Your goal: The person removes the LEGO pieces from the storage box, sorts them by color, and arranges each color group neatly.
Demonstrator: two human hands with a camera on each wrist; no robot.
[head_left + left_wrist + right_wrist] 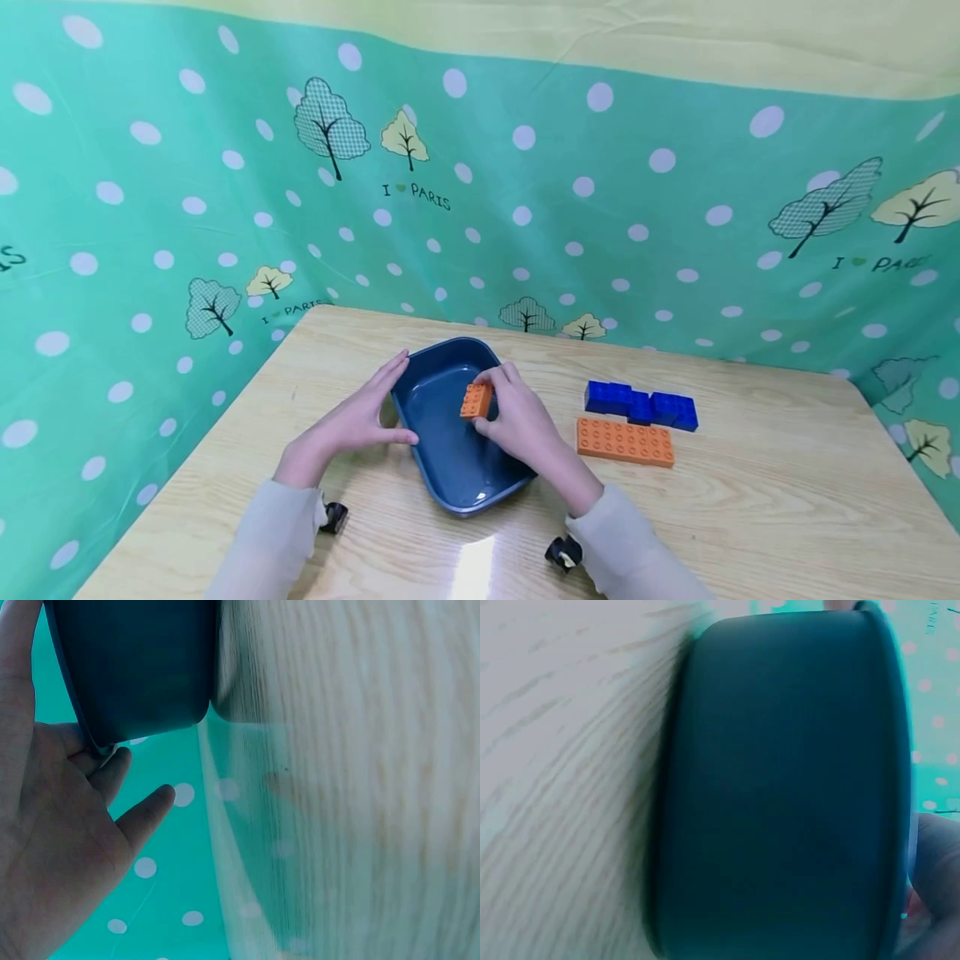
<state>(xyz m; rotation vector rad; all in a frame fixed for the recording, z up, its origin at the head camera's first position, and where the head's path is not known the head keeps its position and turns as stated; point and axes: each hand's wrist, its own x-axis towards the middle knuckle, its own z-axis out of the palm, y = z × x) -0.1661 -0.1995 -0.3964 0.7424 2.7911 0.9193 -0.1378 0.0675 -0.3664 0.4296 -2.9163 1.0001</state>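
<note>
A dark blue rectangular tub (450, 467) with rounded corners sits on the table. Over its inside, my right hand (525, 421) pinches a small orange toy brick (476, 401), studs turned toward the left. My left hand (360, 417) spreads along the tub's left rim, thumb at the side and fingertips near the far-left corner. In the left wrist view, the fingers of that hand (64, 817) reach along the rim, with two held apart from it. The tub's outer wall (780, 787) fills most of the right wrist view, where the brick is mostly hidden.
Right of the tub lies a long orange toy brick (626, 442). Several blue toy bricks (640, 406) stand in a staggered row just behind it. A green dotted cloth (525, 200) hangs behind the wooden table (750, 500). Black camera mounts show at both cuffs.
</note>
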